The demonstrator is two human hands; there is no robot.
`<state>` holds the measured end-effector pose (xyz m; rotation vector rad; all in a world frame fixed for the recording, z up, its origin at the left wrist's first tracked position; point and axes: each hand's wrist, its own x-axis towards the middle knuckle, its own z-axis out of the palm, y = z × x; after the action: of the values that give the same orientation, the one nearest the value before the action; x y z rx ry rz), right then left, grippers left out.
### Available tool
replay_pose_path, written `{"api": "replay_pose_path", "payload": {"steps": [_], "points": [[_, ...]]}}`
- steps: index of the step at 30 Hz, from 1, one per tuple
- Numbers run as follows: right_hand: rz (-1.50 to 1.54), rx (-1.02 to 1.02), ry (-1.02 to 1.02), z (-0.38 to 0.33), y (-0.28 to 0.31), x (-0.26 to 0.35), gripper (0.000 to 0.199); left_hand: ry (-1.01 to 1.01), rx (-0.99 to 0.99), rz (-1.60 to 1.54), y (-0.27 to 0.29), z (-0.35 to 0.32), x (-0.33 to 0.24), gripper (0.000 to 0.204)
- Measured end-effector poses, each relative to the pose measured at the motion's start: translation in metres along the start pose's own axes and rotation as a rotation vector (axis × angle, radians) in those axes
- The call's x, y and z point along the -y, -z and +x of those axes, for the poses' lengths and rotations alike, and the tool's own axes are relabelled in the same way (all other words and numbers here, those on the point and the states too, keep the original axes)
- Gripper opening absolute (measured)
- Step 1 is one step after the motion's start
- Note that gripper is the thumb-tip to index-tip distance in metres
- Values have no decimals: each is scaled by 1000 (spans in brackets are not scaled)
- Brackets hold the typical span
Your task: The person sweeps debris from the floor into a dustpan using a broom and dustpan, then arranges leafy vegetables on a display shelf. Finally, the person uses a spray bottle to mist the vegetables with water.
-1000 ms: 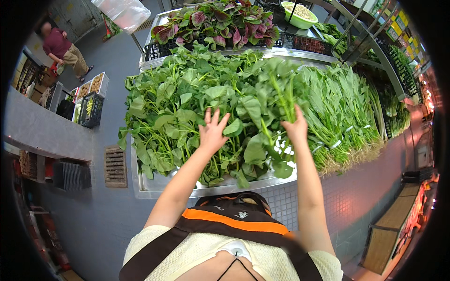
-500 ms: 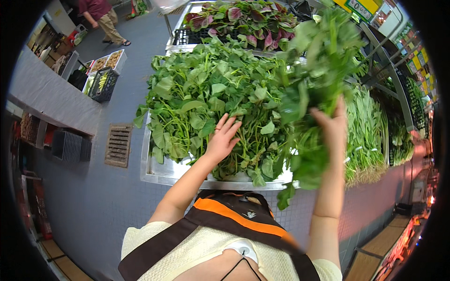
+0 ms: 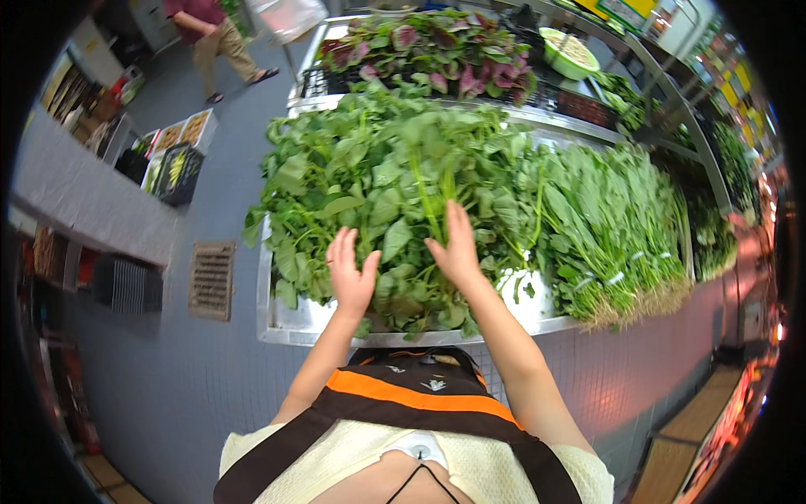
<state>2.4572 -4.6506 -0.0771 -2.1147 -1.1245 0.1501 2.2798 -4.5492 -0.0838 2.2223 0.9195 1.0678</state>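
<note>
A wide heap of loose leafy greens (image 3: pixel 336 160) with long pale stems lies on a metal tray (image 3: pixel 304 315) in front of me. At the heap's near side, my left hand (image 3: pixel 351 277) is open, thumb apart from the fingers, palm turned toward the leaves. My right hand (image 3: pixel 458 256) reaches into the middle of the heap. Its fingers are stretched out and its thumb stands away from them, beside the bright stems of a slightly blurred bunch (image 3: pixel 432 181). Some fingertips are partly lost among the greens.
Tied bundles of rooted greens (image 3: pixel 621 227) fill the tray's right side. Behind are red-purple leafy greens (image 3: pixel 420 46) and a green bowl (image 3: pixel 571 55). A person (image 3: pixel 210 42) is at the far left, beyond crates (image 3: pixel 178 168) of produce. A floor drain (image 3: pixel 211 280) lies left of the tray.
The bunch my right hand held up at the right is down on the heap's middle. My right hand moved left; my left hand drew back slightly toward me. The person at far left moved right.
</note>
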Motion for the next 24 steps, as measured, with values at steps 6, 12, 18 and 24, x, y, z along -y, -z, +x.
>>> {"api": "replay_pose_path", "payload": {"steps": [6,12,18,24], "points": [[451,-38,-16,0,15,6,35,-269,431,153,-35,15,-41,75],[167,-808,-533,-6,96,-151,42,-156,565,282,-108,30,-53,73],[398,32,-391,20,2,-156,58,-153,407,370,-112,17,-43,74],[269,87,-302,11,36,-138,24,-166,357,391,-109,13,-77,73]]}}
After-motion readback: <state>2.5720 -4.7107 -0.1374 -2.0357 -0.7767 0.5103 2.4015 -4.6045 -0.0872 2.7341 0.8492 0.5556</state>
